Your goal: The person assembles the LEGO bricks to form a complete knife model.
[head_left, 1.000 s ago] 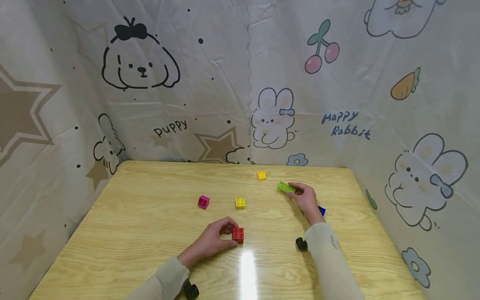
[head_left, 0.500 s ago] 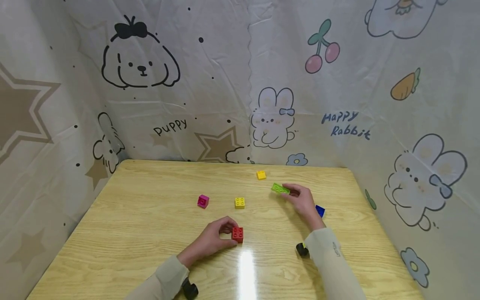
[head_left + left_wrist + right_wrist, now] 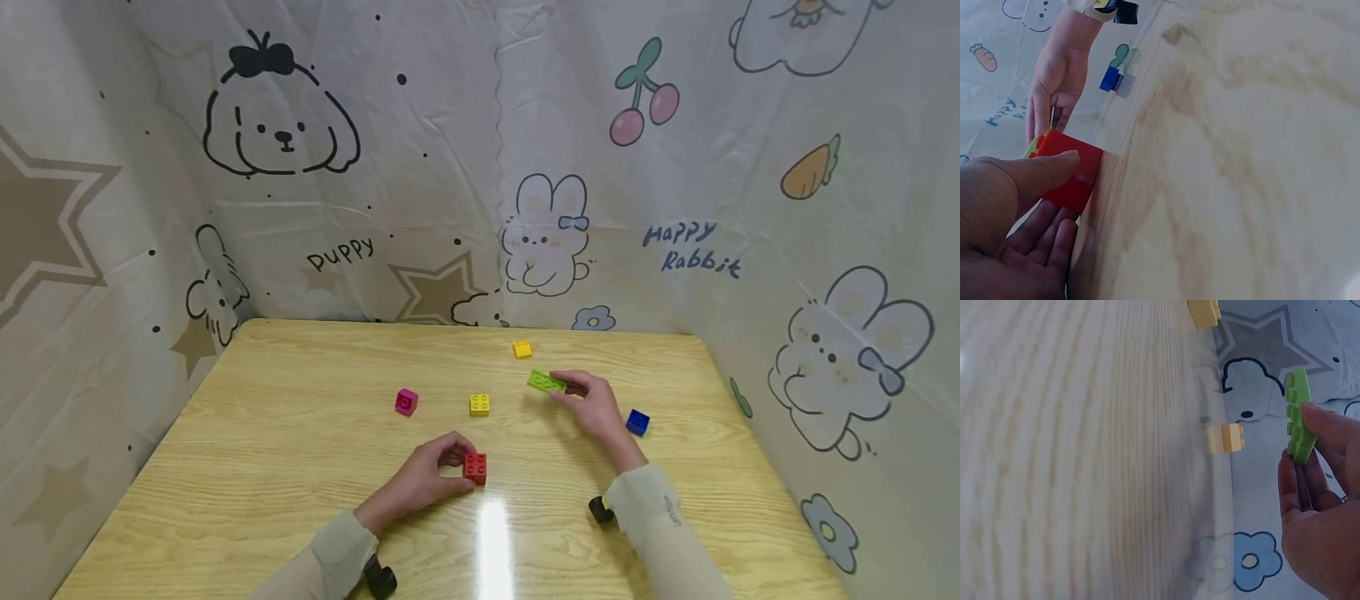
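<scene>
My left hand [image 3: 422, 482] pinches a red toy brick [image 3: 476, 468] between thumb and fingers near the middle of the table; the left wrist view shows the thumb laid across the red brick [image 3: 1075, 170]. Farther back on the right, my right hand [image 3: 596, 407] holds a long light-green brick [image 3: 545, 382] by its right end. In the right wrist view this green brick [image 3: 1299, 417] is gripped between thumb and fingertips, off the table, its studs facing left. A yellow square brick [image 3: 479, 406] lies between the two hands, left of the green one.
A magenta brick [image 3: 407, 402] lies on its side at left on the wooden table [image 3: 285, 467]. An orange-yellow brick [image 3: 522, 349] sits near the back edge, and a blue brick [image 3: 638, 422] right of my right wrist. Printed cloth walls [image 3: 420, 167] surround the table's back and sides.
My right hand has carried the green brick leftward and slightly toward me, uncovering the blue brick. My left hand and the red brick have stayed almost still.
</scene>
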A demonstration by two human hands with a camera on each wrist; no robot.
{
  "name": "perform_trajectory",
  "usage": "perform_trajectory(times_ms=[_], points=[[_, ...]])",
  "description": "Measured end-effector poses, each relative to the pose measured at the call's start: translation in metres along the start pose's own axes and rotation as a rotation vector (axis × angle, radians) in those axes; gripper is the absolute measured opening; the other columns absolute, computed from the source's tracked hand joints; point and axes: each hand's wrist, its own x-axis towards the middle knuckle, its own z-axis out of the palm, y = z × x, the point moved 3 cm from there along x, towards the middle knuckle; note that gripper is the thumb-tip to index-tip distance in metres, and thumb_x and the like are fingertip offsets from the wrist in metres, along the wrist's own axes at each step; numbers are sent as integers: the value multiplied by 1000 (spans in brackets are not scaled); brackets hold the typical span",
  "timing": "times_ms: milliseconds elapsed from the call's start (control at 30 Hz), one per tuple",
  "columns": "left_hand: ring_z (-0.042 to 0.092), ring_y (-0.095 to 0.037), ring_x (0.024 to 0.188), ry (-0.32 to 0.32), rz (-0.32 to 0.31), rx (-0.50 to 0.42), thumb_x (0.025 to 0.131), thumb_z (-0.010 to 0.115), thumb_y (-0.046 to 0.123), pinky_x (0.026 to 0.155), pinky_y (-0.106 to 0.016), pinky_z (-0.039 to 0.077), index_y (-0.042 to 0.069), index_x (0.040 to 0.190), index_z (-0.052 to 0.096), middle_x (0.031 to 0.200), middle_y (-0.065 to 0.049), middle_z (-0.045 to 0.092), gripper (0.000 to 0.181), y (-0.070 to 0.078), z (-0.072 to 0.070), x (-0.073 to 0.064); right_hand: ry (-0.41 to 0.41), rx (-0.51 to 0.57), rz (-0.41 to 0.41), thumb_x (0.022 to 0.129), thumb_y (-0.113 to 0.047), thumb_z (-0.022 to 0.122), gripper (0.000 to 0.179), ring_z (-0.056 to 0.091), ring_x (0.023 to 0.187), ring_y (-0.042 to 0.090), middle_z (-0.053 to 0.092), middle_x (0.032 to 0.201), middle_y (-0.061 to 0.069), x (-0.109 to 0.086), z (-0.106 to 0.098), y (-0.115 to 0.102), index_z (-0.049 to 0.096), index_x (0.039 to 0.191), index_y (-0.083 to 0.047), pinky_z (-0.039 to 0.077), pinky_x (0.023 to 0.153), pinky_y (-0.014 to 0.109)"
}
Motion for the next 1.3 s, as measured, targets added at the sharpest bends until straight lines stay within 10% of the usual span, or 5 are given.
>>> perform_trajectory(times_ms=[400, 667, 1033, 1300], points=[[64, -18, 112, -2, -13, -22, 87, 85, 15, 102, -39, 53, 13, 120, 64, 117, -1, 68, 39, 2, 1, 0, -42, 0, -40, 94, -11, 77, 36, 64, 117, 28, 68, 134, 11, -14, 17, -14, 72, 130, -10, 55, 96, 31], [61, -28, 127, -58, -36, -142, 90, 83, 15, 112, -45, 48, 7, 134, 58, 136, -12, 63, 51, 2, -6, -1, -88, 9, -73, 93, -11, 78, 35, 63, 116, 28, 69, 132, 11, -24, 30, -26, 72, 128, -9, 53, 103, 48], [59, -32, 128, 126, 24, -119, 99, 71, 10, 109, -49, 50, 3, 139, 54, 140, -18, 59, 44, 18, -31, 3, -169, 19, -141, 94, -13, 78, 33, 63, 114, 27, 71, 126, 7, -35, 51, -38, 74, 126, -10, 50, 107, 55], [57, -34, 129, 125, 75, -65, 97, 73, 11, 107, -52, 51, 4, 144, 51, 144, -16, 56, 51, 27, -36, 4, -242, 9, -193, 92, -13, 79, 34, 65, 113, 23, 72, 126, 5, -44, 64, -50, 74, 126, -12, 51, 105, 55]])
